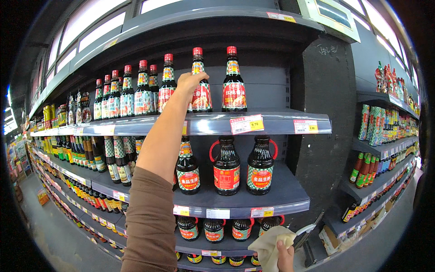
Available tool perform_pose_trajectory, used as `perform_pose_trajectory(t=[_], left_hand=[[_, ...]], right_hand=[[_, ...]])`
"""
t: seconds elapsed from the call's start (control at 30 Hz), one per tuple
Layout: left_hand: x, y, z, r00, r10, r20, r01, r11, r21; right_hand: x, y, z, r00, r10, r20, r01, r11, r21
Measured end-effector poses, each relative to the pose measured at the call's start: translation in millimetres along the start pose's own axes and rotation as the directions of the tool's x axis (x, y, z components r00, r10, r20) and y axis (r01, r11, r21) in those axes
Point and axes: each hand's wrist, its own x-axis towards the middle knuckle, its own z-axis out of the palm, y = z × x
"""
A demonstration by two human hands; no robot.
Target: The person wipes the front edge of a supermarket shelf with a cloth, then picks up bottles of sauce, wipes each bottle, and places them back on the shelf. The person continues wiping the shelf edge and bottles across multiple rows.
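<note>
My left hand (192,83) reaches up to the upper shelf and grips the neck of a soy sauce bottle (203,97) with a red cap and red label. A similar bottle (234,91) stands apart on its right, and another (167,83) on its left, partly behind my forearm. Low at the right, my right hand (284,256) holds a pale cloth (270,246), bunched in the fingers. A white, handle-like piece (306,229) sticks out beside the cloth; whether my right hand holds it too, I cannot tell.
Price tags line the clear front strip of the upper shelf (217,124). Below stand dark jugs with red handles (226,170). More bottles (115,97) fill the left. A black pillar (323,119) rises at the right, with further stocked shelves (384,146) beyond it.
</note>
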Motion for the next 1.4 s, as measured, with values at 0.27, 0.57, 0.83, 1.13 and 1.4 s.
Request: perform_pose_trajectory(t=[0.27, 0.57, 0.83, 1.13, 1.4], left_hand=[[-2.7, -5.4, -4.0, 0.883, 0.324, -0.339, -0.348, 0.937, -0.01], [-66.7, 55.2, -20.8, 0.785, 0.446, -0.43, -0.568, 0.795, -0.213], [-173.1, 70.0, -6.3, 0.797, 0.482, -0.364, -0.583, 0.771, -0.255], [-255.2, 34.7, 9.8, 0.792, 0.533, -0.298, -0.579, 0.811, -0.089], [-261.7, 27.6, -4.6, 0.757, 0.574, -0.311, -0.543, 0.818, 0.19]], right_hand=[[2.1, -15.1, 18.5, 0.987, 0.102, 0.125, -0.103, 0.995, 0.001], [42.6, -73.6, 84.2, 0.843, -0.117, 0.524, -0.029, 0.964, 0.262], [78.9, -151.7, 195.9, 0.773, -0.24, 0.587, -0.141, 0.838, 0.528], [56.5, -170.0, 266.1, 0.767, -0.171, 0.619, -0.372, 0.667, 0.645], [45.2, -155.2, 263.5, 0.848, -0.034, 0.528, -0.23, 0.875, 0.426]])
